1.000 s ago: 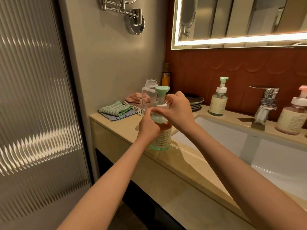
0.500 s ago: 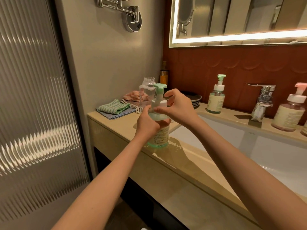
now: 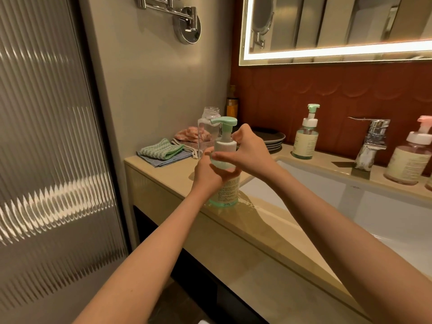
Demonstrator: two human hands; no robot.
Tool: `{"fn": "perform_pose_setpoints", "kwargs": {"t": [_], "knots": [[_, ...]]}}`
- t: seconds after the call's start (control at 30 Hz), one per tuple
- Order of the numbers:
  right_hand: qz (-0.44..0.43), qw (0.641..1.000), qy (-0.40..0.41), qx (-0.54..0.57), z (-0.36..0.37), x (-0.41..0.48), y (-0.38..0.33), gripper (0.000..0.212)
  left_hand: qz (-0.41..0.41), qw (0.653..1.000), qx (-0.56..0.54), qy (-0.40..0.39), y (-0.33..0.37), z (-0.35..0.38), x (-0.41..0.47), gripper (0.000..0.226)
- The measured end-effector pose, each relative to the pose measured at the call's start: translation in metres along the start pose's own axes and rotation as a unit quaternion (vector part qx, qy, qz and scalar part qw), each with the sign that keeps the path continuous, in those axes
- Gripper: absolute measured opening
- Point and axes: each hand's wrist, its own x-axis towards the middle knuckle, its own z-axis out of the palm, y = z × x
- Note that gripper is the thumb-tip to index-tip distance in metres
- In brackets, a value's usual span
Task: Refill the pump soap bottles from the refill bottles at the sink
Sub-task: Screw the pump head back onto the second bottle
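Observation:
A green pump soap bottle (image 3: 228,190) stands upright on the beige counter (image 3: 264,220) at the sink's left corner. My left hand (image 3: 207,171) wraps its body from the left. My right hand (image 3: 250,152) grips the white collar under the green pump head (image 3: 224,121), whose spout points left. A clear, uncapped refill bottle (image 3: 207,127) stands just behind. A second green pump bottle (image 3: 305,139) and a pink pump bottle (image 3: 411,160) stand at the back of the sink (image 3: 327,190).
Folded green and blue cloths (image 3: 161,153) and a pink cloth (image 3: 189,134) lie at the counter's left end. Dark plates (image 3: 271,139) are stacked near the wall. A chrome tap (image 3: 371,141) rises behind the basin. An orange bottle (image 3: 232,107) stands in the corner. Ribbed glass panel at left.
The pump head has turned under my right hand, its spout now pointing left. My left hand keeps its hold on the bottle, which stays in place on the counter.

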Motion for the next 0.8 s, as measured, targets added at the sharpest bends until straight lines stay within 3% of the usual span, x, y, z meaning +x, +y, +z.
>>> {"fn": "perform_pose_setpoints", "kwargs": {"t": [0.07, 0.13, 0.37, 0.5, 0.57, 0.7, 0.8], "knots": [[0.017, 0.994, -0.030, 0.100, -0.008, -0.003, 0.001, 0.049, -0.015, 1.000, -0.022, -0.003, 0.000, -0.001, -0.001, 0.064], [0.016, 0.990, -0.050, 0.130, -0.014, -0.002, 0.004, 0.048, -0.030, 0.999, -0.041, 0.004, -0.001, -0.001, -0.001, 0.066], [0.008, 0.997, -0.020, 0.069, -0.015, 0.001, 0.005, 0.061, -0.023, 0.999, -0.036, -0.001, 0.000, -0.001, -0.003, 0.056], [0.018, 0.997, 0.035, -0.062, -0.006, 0.000, -0.001, 0.056, -0.020, 0.999, -0.044, 0.000, 0.000, -0.001, -0.003, 0.060], [0.028, 0.998, 0.029, -0.040, -0.007, 0.000, 0.000, 0.061, -0.011, 0.999, -0.042, -0.001, 0.000, -0.001, -0.004, 0.057], [0.019, 0.989, -0.065, 0.134, -0.014, -0.007, -0.004, 0.051, -0.013, 0.999, -0.045, -0.002, 0.001, -0.002, -0.004, 0.064], [-0.014, 0.998, -0.040, 0.052, -0.016, -0.006, -0.004, 0.040, -0.018, 0.999, -0.044, 0.001, 0.000, -0.002, -0.004, 0.063]]}}
